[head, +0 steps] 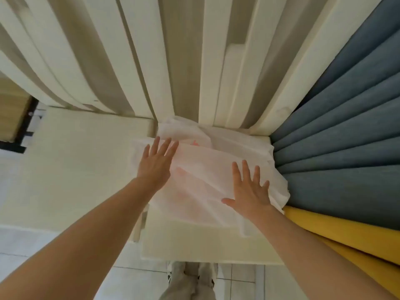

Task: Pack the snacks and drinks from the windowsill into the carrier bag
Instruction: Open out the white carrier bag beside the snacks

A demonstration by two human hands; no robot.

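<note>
A thin white carrier bag [207, 169] lies crumpled on the pale windowsill [86, 169], with something pink or red showing faintly through it near its top. My left hand [157, 164] rests flat on the bag's left edge, fingers straight and spread. On the bag's lower right part my right hand [249, 189] presses flat, fingers also spread. No loose snacks or drinks are visible on the sill.
Cream curtains [151, 55] hang behind the sill. Blue curtain folds [337, 137] and a yellow curtain [346, 234] crowd the right side. A dark window frame [26, 131] shows at far left. Tiled floor [134, 278] and my feet [191, 280] lie below the sill's front edge.
</note>
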